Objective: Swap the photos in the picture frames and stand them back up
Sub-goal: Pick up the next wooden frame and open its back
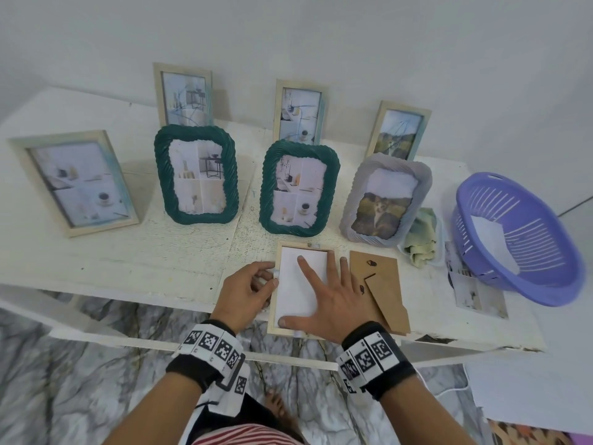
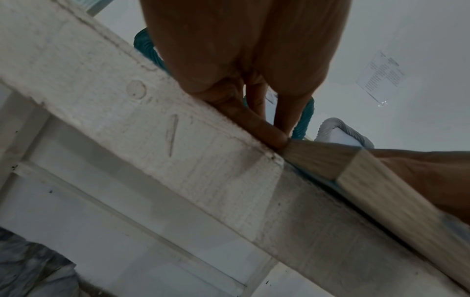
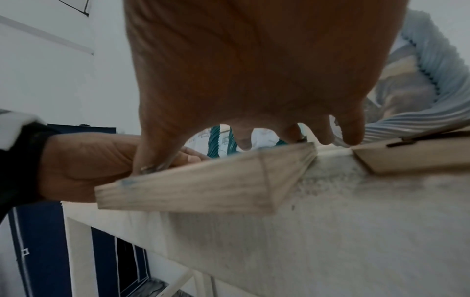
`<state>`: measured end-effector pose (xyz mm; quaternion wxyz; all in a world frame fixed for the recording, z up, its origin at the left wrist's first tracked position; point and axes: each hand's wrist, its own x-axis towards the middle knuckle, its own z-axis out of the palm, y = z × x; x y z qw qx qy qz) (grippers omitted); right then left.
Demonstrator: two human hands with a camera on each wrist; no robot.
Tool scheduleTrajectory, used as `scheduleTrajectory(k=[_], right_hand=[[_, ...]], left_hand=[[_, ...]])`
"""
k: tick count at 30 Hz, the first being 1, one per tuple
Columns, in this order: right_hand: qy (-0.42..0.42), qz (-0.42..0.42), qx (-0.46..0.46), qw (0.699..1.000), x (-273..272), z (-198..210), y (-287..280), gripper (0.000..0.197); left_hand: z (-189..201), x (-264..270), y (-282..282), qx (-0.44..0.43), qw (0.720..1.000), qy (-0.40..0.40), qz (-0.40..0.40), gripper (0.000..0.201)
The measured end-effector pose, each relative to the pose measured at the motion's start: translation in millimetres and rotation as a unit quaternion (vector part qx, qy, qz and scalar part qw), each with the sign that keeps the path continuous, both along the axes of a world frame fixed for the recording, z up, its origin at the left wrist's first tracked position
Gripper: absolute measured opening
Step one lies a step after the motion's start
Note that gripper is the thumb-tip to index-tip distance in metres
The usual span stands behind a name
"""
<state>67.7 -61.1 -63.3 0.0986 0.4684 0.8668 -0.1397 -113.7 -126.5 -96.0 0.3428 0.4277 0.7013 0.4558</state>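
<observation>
Here, one white table [image 1: 96, 258] carries one purple basket [image 1: 519, 239] at its right end and seven standing frames: four pale wood frames [image 1: 75, 181], two green rope-edged frames [image 1: 196, 175] and one grey ribbed frame [image 1: 385, 200] with a cat photo. An eighth wooden frame [image 1: 301, 330] lies face down at the near edge, a white photo back [image 1: 298, 284] in it, one brown backing board [image 1: 382, 284] just right, one green cloth [image 1: 420, 239] behind. Right hand [image 1: 333, 300] lies spread flat on the paper, forefinger extended; left hand [image 1: 244, 293] has curled fingers pinching a small tab on the frame's left rail.
</observation>
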Motion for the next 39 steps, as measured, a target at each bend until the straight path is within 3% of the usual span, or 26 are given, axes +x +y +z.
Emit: scheduleTrajectory(k=[11, 18, 39], right_hand=[[-0.021, 0.003, -0.025, 0.999, -9, 0, 5, 0.132], [-0.001, -0.014, -0.059, 0.998, -14, 5, 4, 0.132], [-0.005, -0.015, -0.047, 0.999, -10, 6, 4, 0.129]], left_hand=[[-2, 0, 0, 0.004, 1.000, 0.017, 0.001, 0.030], [-5, -1, 0, 0.002, 1.000, 0.013, -0.002, 0.029], [5, 2, 3, -0.004, 1.000, -0.022, 0.004, 0.027]])
